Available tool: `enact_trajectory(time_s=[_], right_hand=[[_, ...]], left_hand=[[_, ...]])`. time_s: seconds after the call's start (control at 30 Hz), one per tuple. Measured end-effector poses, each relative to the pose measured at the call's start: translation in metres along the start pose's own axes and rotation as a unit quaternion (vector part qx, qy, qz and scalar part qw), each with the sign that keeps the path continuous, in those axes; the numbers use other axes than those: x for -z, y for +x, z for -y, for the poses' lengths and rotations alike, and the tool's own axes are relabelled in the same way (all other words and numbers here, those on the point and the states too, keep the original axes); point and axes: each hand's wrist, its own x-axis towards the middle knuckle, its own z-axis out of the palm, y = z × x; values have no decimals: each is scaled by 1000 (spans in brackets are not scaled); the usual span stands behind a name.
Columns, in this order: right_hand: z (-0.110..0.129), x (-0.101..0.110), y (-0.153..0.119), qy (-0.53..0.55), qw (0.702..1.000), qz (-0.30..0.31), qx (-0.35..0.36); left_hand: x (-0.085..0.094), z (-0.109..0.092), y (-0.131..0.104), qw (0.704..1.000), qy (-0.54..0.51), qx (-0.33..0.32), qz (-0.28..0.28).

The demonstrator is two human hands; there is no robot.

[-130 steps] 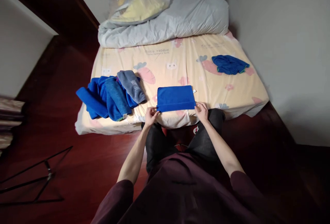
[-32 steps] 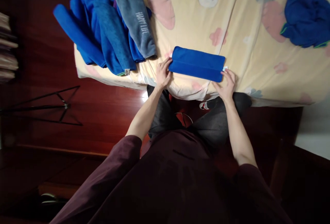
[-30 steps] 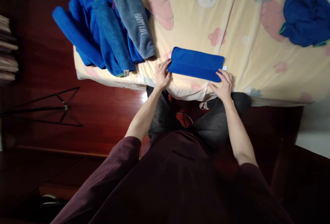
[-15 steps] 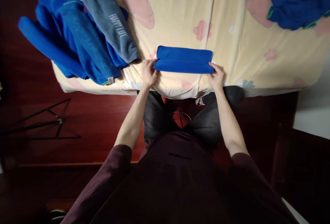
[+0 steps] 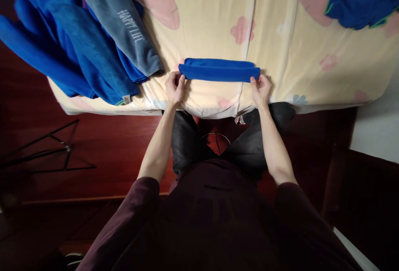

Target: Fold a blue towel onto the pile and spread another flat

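A blue towel (image 5: 218, 73), folded into a long narrow strip, is at the near edge of the bed. Its near layer is lifted and partly turned over the far layer. My left hand (image 5: 176, 87) pinches the left end between thumb and fingers. At the opposite end, my right hand (image 5: 260, 88) grips the right corner in the same way. Left of my left hand lies a grey folded towel (image 5: 118, 17) with the words "HAPPY LIFE", resting on several folded blue towels (image 5: 77, 46).
The bed has a cream sheet (image 5: 199, 42) with carrot, flower and rabbit prints. A crumpled dark blue cloth heap (image 5: 361, 1) with green edging lies at the far right. Black tripod-like legs (image 5: 67, 148) stand on the red-brown floor at left.
Both hands have raised the near edge of the blue towel and turned it away from me, so the strip looks narrower. The view has shifted slightly.
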Motion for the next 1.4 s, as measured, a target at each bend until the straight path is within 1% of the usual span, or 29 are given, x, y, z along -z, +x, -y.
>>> enact_trajectory(time_s=[0.13,0.27,0.43,0.53,0.63,0.73,0.9,1.0,1.07,1.1,1.13,1.17,1.2,1.23,1.27,1.33,1.37,1.4], right_hand=[[5,-4,0,26,1000,-1,2],[8,-4,-3,39,999,-7,-23],[15,-1,-4,81,993,7,-82],[19,0,-4,94,990,0,-104],[21,1,-3,92,990,8,-110],[20,1,-2,89,989,24,-114],[14,-7,-2,64,992,4,-110],[10,-9,0,30,993,26,-108],[11,-4,5,-7,994,42,-100],[13,2,10,-30,994,48,-90],[18,8,17,-53,995,55,-72],[25,16,24,-75,994,62,-46],[35,23,32,-95,993,70,-14],[46,28,40,-111,990,80,20],[59,32,47,-123,987,92,55],[86,29,56,-139,976,129,112],[99,22,58,-145,969,151,132],[111,13,56,-149,962,175,147]], left_hand=[[-2,1,-1,1000,3,13,-3],[-4,-1,-1,1000,-2,18,-17],[-3,-15,0,998,-19,49,-30],[-2,-24,0,997,-24,71,-33],[-3,-26,0,996,-17,81,-33],[-4,-23,0,996,1,83,-29],[-6,-19,1,995,11,89,-38],[-5,-28,3,994,3,103,-43],[-4,-42,0,987,-32,141,-72],[-3,-50,-4,978,-62,174,-98],[-2,-60,-10,963,-105,216,-124],[-2,-71,-17,941,-159,263,-140],[-4,-82,-26,912,-226,313,-138],[-6,-93,-35,877,-299,359,-116],[-11,-104,-45,836,-372,395,-76],[-24,-125,-59,756,-486,439,8],[-32,-134,-63,727,-518,449,29],[-40,-141,-64,710,-535,457,31]])
